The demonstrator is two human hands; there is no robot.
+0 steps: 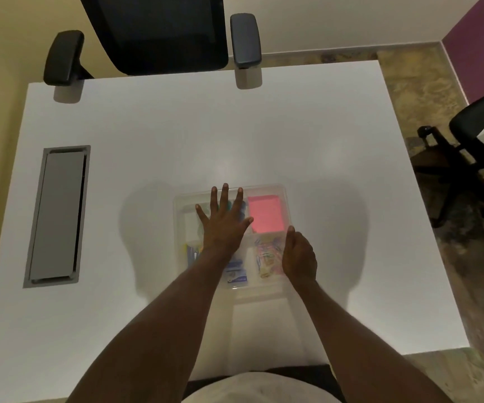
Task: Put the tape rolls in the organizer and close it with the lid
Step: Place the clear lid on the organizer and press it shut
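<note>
1. Nearest the viewer, two bare forearms are seen reaching forward over the white table [147, 141] toward a clear plastic organizer [283, 282].
2. The right hand [298, 258] is set against the organizer's right edge, with its fingers curled downward over the rim; what, if anything, is pinched beneath them cannot be told.
3. The left hand [223, 221] is laid flat with fingers spread wide on top of the organizer's far-left part, apparently pressed on a translucent lid [264, 189].
4. Through the hazy cover, coloured paper clips [266, 257] are seen in the near-right compartment, a pink pad [265, 212] in the far-right one, and a blue-and-white packet [236, 274] near the front.
5. Teal and blue shapes, taken to be the tape rolls [229, 205], are glimpsed between the spread fingers in the far-left compartment; no roll is seen loose on the table.
6. The task is therefore judged nearly complete: the rolls appear stowed and the lid placed, with only its seating left to be confirmed.
7. Beyond the table, a black office chair [159, 33] is seen.
</note>
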